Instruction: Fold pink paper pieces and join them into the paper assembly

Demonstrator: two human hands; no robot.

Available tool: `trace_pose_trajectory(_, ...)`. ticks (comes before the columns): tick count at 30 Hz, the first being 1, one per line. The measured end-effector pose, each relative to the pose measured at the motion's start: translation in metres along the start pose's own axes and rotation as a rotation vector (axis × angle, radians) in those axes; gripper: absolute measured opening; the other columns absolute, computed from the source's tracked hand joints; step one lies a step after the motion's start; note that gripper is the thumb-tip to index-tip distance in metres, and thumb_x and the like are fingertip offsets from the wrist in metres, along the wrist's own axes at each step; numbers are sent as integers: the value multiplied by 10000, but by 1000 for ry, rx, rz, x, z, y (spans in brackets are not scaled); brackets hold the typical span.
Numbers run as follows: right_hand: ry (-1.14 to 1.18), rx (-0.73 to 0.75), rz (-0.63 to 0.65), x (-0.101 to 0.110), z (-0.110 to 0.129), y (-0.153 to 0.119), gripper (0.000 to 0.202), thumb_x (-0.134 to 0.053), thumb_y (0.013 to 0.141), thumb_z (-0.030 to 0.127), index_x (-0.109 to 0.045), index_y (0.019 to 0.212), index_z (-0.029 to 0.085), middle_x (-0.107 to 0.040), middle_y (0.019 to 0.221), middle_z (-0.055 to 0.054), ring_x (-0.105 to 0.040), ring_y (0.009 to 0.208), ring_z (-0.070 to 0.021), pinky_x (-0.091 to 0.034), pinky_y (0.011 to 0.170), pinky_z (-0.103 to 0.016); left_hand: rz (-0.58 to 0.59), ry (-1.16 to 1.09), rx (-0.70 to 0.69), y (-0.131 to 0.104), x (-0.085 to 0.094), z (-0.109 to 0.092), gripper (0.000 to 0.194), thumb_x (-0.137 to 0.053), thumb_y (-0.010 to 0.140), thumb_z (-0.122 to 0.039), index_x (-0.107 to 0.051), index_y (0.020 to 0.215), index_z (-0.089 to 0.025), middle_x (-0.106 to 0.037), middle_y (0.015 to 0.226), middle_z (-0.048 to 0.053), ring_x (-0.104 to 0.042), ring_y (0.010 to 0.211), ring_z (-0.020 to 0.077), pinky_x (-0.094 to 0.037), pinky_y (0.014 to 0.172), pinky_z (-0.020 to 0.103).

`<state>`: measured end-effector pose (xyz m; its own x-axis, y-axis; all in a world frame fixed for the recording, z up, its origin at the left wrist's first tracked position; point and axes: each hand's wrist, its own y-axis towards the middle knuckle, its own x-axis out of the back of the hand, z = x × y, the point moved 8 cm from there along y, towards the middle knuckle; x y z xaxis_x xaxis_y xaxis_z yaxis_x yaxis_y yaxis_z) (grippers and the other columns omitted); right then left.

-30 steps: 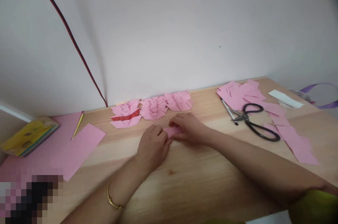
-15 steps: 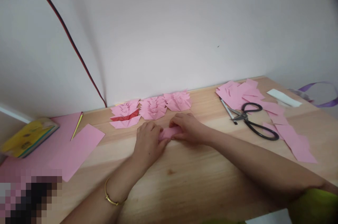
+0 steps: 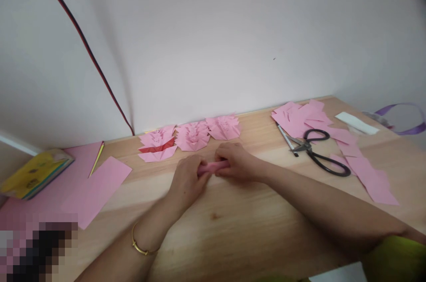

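A small piece of pink paper is stretched between my two hands, just above the middle of the wooden table. My left hand is closed on its left end, thumb in front and fingers behind. My right hand pinches the right end the same way. The paper looks folded into a narrow strip; its ends are hidden in the fingers. Just beyond my hands, folded pink paper pieces stand in stacked clusters along the wall, among them one cluster and another. A red piece sits in the left cluster.
To the right lie black-handled scissors, a pen, a pile of pink paper pieces and a white strip. At left are pink sheets, a yellow pencil and a yellow packet. A cable hangs along the wall.
The pink paper now appears narrower between my hands. My left fingers have curled in closer around it, and my right hand has barely shifted.
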<state>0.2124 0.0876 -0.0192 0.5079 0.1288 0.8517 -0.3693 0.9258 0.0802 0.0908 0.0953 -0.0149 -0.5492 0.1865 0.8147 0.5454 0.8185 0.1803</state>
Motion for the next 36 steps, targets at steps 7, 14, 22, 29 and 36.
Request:
trace_pose_trajectory(7,113,122,41,-1,8,-1,172,-560,813,314,-635,758,170,-632,692,-1,-513,631,-117,-302,606,-234,-35,-242,33,0,5,5,188,-604,754,-254,-589,930,-188,-654,874,23,-590,797,156,-453,705,274)
trace_pose_trajectory(14,237,173,56,-5,4,-1,257,-516,848,361,-634,748,155,-615,687,-9,-512,611,-111,-328,561,-217,-14,-314,52,1,4,8,130,-577,785,-293,-653,783,-187,-665,746,13,-583,690,140,-435,621,244)
trace_pose_trajectory(22,412,67,63,5,-4,2,278,-536,828,391,-586,713,143,-520,654,23,-449,622,-91,-311,556,-196,-246,-399,193,-3,24,21,148,-602,771,-314,-653,797,-177,-647,743,8,-568,667,126,-439,624,230)
trace_pose_trajectory(29,573,16,34,8,-10,3,330,-554,805,447,-554,680,142,-452,630,30,-405,596,-82,-284,527,-198,-338,-660,236,-5,27,32,267,-549,817,-352,-603,1018,-185,-621,733,6,-581,664,120,-458,647,236)
trace_pose_trajectory(36,800,-15,-137,12,-3,2,328,-577,794,447,-535,665,149,-443,634,26,-398,593,-81,-301,537,-207,-67,-958,337,-6,-9,20,241,-652,740,-349,-640,864,-143,-614,690,17,-554,649,109,-449,659,233)
